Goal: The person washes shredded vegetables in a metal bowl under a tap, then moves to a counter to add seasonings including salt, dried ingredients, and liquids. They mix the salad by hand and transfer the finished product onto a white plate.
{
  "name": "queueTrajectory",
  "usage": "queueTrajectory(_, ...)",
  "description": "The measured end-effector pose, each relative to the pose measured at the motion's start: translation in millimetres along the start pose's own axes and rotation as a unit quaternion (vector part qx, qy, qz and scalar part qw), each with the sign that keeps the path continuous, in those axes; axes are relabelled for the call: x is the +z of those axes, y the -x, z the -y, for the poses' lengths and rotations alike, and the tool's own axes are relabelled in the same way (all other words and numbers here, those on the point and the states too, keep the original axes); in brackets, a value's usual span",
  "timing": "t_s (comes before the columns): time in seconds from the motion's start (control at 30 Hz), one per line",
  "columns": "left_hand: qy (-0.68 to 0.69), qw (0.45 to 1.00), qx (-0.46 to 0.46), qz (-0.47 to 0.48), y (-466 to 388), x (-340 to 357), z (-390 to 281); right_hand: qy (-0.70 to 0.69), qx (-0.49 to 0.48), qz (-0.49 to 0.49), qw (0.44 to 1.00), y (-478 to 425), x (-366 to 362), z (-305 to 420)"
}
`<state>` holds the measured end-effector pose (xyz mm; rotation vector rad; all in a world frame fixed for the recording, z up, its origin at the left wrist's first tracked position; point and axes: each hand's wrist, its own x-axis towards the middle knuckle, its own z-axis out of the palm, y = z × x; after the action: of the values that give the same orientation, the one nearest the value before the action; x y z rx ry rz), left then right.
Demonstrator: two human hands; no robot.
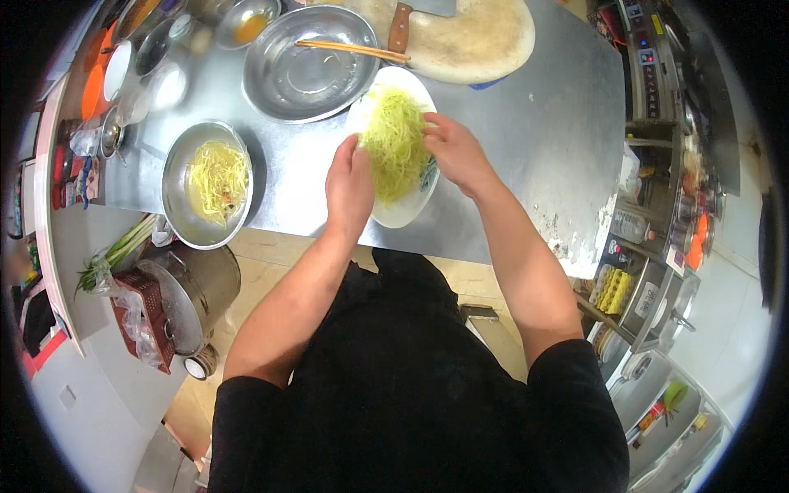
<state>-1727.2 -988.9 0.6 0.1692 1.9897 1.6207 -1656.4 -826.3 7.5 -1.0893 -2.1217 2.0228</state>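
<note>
A white oval plate (394,215) lies on the steel table before me, bearing a tall heap of pale green vegetable shreds (397,145). My left hand (350,185) is along the heap's left side, over the plate's rim. Its fingertips are partly hidden. On the opposite side, the bent fingers of my right hand (455,148) meet the shreds' upper right edge. Whether either hand grips any shreds is not plain. A dark printed pattern shows on the plate's lower right rim. To the left, a steel bowl (175,179) contains more yellowish shreds (219,179) in some liquid.
Wooden chopsticks (351,49) rest across a wide steel basin (271,80) behind the plate. A brown-handled cleaver (400,28) lies on the round chopping board (487,43). Several bowls crowd the back left. Below the table's left edge stand a large metal pot (216,277) and green onions (123,246).
</note>
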Motion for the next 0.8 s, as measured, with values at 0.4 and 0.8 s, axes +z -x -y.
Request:
queueTrajectory(0.4, 0.078, 0.991, -0.098, 0.044, 44, -24, 20, 0.189, -0.058, -0.046, 0.979, 10, 6, -14)
queueTrajectory(0.8, 0.479, 0.848, -0.177, -0.137, 9, -259, 77, 0.042, -0.095, -0.068, 0.992, 23, 17, 33)
